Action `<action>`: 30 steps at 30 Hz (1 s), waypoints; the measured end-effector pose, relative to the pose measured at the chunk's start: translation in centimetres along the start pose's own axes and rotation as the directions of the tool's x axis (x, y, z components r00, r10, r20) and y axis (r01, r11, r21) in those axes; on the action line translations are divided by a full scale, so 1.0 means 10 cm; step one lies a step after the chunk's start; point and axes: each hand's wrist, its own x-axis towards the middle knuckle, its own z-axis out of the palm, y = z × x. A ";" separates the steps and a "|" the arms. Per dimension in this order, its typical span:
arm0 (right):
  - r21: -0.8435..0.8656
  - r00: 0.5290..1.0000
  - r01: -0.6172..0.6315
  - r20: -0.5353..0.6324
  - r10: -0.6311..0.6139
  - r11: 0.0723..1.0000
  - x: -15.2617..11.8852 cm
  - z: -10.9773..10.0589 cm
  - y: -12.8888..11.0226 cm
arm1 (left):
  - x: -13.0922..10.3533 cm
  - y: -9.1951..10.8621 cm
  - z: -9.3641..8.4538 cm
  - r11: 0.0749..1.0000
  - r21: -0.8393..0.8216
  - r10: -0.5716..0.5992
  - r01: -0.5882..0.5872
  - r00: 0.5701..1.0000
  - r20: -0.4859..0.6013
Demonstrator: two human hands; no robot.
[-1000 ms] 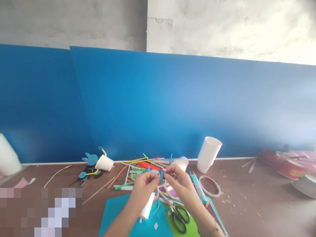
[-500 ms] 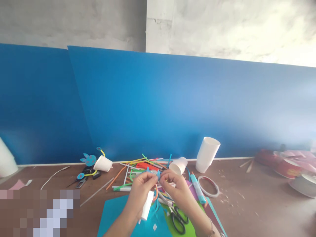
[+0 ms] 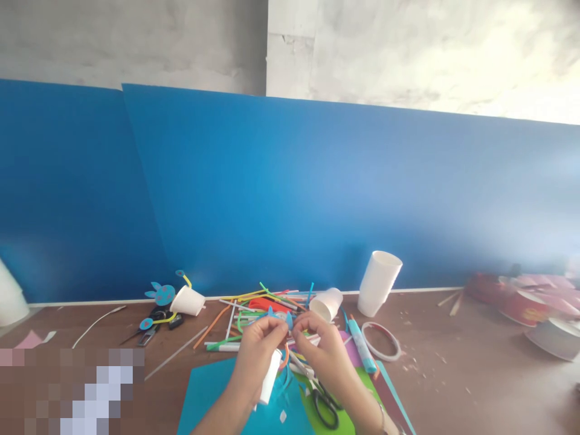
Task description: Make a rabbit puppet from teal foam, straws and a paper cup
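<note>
My left hand (image 3: 259,345) and my right hand (image 3: 321,345) meet over the middle of the table, fingertips pinched around a small blue paper cutout (image 3: 281,315). It has pointed, ear-like tips and a pale centre; fingers partly cover it. Beneath my left palm lies a white paper cup (image 3: 270,380), largely hidden by the hand. An orange straw (image 3: 285,356) bends up beside this cup. Black-handled scissors (image 3: 325,408) rest under my right wrist on green paper (image 3: 348,423). A sheet of blue paper (image 3: 211,393) spreads below my left forearm.
Behind my hands is a pile of coloured straws (image 3: 244,296). Another paper cup (image 3: 327,304) lies there, with a cup stack (image 3: 379,284) standing to its right. A glue stick (image 3: 362,347) and tape roll (image 3: 381,341) are nearby. A decorated cup (image 3: 188,301) lies left.
My right wrist has shifted slightly and covers more of the scissors. Both hands keep their pinch on the blue cutout; the view has moved a little.
</note>
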 end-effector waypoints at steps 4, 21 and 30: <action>0.037 0.999 -0.017 0.036 0.016 0.999 0.02 -0.02 0.01 | 0.02 0.00 -0.01 1.000 -0.030 -0.003 0.003 1.000 -0.005; -0.089 0.998 0.054 -0.025 -0.056 0.995 -0.01 0.02 0.02 | 0.00 -0.03 0.01 0.999 0.011 0.039 -0.039 0.999 -0.011; -0.379 0.974 0.168 -0.077 -0.212 0.910 -0.09 0.10 0.03 | 0.02 -0.08 -0.01 0.975 0.178 0.146 -0.133 0.987 -0.060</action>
